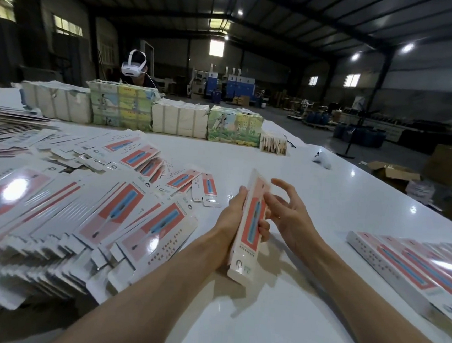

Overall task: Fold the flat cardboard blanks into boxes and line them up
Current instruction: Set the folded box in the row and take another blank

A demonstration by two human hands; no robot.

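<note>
Glossy white worktop (260,325) in a big dim warehouse, and right in the middle of it the left grip (230,218) is wrapped round a folded box (251,223), fingers curled round to its other side, holding it on end and leaning a bit. Right grip (289,218) is open, fingers spread, hovering just beside the box face; can't tell if a fingertip actually touches. Looks to me like this one is pretty much formed and mostly needs setting down. What could go wrong imo: that card is shiny and thin, so squeeze too hard one-handed and the long panels buckle, or it slides out through the grip. Can't tell whether its bottom end rests on the worktop or hangs just above. Right of the grip lies the row of finished boxes (408,266), well apart, nothing in between. Left of the grip is a big fanned heap of flat blanks (106,215), its edge near the left forearm, so a careless elbow could shove them. Beyond the grip: a white controller (321,159), a wall of wrapped bundles (169,117), and a person in a headset (134,67) behind them.
</note>
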